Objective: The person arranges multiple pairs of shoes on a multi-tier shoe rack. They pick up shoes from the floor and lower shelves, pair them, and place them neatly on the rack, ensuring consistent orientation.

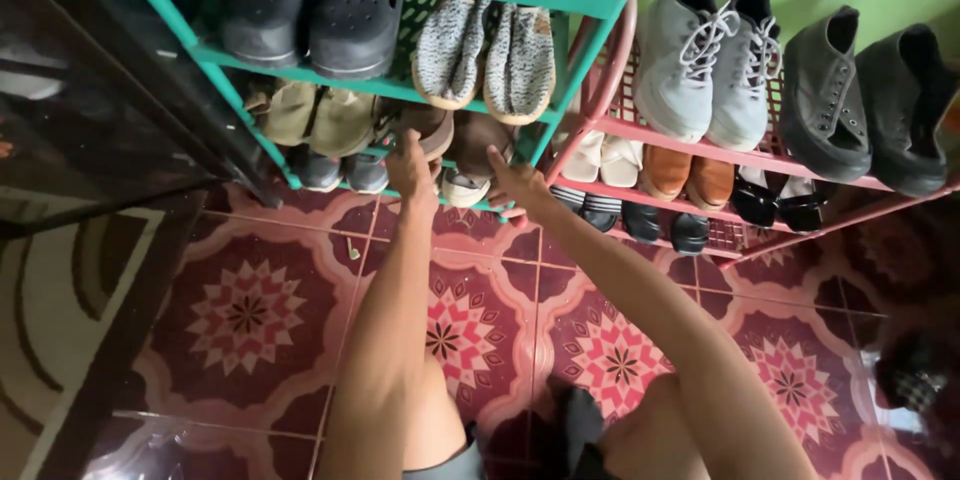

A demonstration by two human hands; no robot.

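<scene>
- Left hand (412, 168): reaches to the lower tier of the green rack (300, 68); its grip closes on the left brown sandal (432, 127), fingers curled on the edge.
- Right hand (518, 180): rests against the right brown sandal (478, 140); fingers lie on the toe end, but whether the grip pinches it or only touches cannot be told.
- Position of the sandals: both sit tilted at the front of the lower tier, soles toward the camera, just beside a white shoe (464, 188) and near tan shoes (318, 118).
- Progress, as a judgement: the pair appears half on the shelf, neither fully seated nor clear of it; the remaining rows look settled.
- Surroundings: grey knit shoes (487, 58) and black clogs (312, 22) occupy the tier above; a pink rack (700, 145) to the right carries grey sneakers (710, 65) and dark shoes (868, 105).
- Floor (250, 310): red patterned tile under the person's knees.
</scene>
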